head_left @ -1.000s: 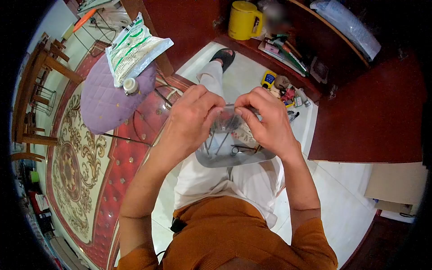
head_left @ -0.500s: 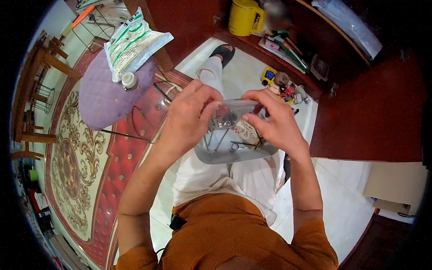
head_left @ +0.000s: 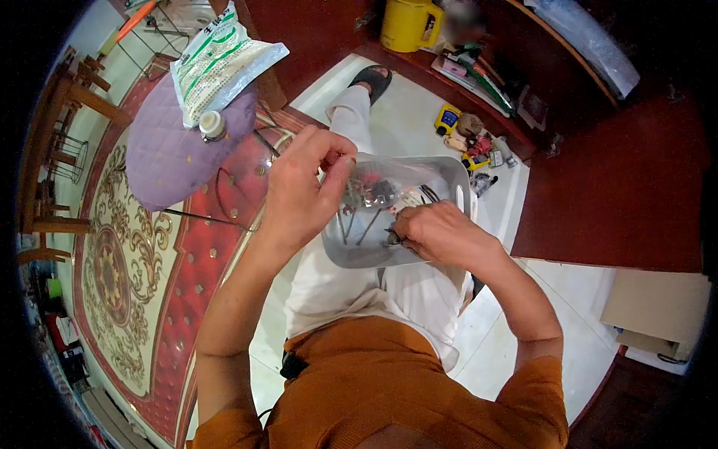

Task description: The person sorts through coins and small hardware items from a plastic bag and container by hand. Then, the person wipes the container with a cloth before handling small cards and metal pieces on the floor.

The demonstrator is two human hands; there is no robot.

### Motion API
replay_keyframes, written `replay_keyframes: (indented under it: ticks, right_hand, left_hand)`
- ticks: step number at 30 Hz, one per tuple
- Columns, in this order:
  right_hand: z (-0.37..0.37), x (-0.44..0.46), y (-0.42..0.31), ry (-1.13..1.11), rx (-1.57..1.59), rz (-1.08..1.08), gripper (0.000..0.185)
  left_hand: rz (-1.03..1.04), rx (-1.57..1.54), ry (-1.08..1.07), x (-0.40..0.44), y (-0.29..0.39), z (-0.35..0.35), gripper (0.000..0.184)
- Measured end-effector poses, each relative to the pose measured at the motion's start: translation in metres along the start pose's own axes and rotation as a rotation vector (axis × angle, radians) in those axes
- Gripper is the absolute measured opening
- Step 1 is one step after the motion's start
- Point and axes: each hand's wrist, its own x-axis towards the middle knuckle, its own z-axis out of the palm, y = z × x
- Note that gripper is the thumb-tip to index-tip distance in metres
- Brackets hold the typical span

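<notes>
A grey translucent plastic box (head_left: 366, 258) rests on my lap, with thin metal rods, a card and other small items inside. My left hand (head_left: 310, 183) pinches the edge of a clear plastic bag (head_left: 380, 191) at the box's left side; small dark and reddish things show through the bag. Inside the right part of the box, my right hand (head_left: 437, 233) has its fingers closed around the dark metal tool (head_left: 393, 237), whose shape is mostly hidden by the fingers.
A purple round stool (head_left: 168, 157) at the left bears a white-green packet (head_left: 217, 71) and a white-capped bottle (head_left: 212, 124). Small items and a yellow-blue container (head_left: 447, 120) lie on the floor beyond the box. A yellow mug (head_left: 407, 26) stands on the cabinet's shelf.
My right hand has let go of the bag and moved down into the box, onto the metal tool. My left hand still holds the bag.
</notes>
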Motion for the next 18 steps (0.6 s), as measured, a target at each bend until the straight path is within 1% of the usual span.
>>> replay_keyframes:
  ticks: [2, 5, 8, 11, 14, 17, 18]
  right_hand:
    - [-0.001, 0.004, 0.002, -0.047, -0.134, -0.054, 0.008]
    - [0.002, 0.008, 0.005, 0.002, -0.250, -0.087, 0.009]
    - [-0.015, 0.006, 0.004, 0.083, -0.301, -0.096, 0.010]
    - [-0.009, 0.004, 0.005, 0.069, -0.350, -0.005, 0.012]
    - [-0.012, 0.008, -0.003, 0.113, -0.083, -0.045, 0.014]
    - [-0.015, 0.013, -0.014, 0.040, 0.116, -0.186, 0.013]
    - [-0.013, 0.014, -0.013, 0.014, 0.097, -0.188, 0.012]
  left_hand:
    - [-0.026, -0.018, 0.007, 0.000, 0.000, -0.002, 0.007]
    - [-0.058, -0.053, 0.015, -0.003, -0.001, -0.004, 0.010]
    - [-0.094, -0.064, 0.024, -0.006, -0.002, -0.004, 0.010]
    - [-0.111, -0.088, 0.026, -0.008, -0.004, -0.001, 0.010]
    - [-0.104, -0.095, 0.020, -0.009, -0.005, 0.001, 0.011]
    - [-0.096, -0.094, 0.018, -0.010, -0.005, 0.000, 0.011]
    - [-0.098, -0.096, 0.021, -0.010, -0.004, 0.000, 0.011]
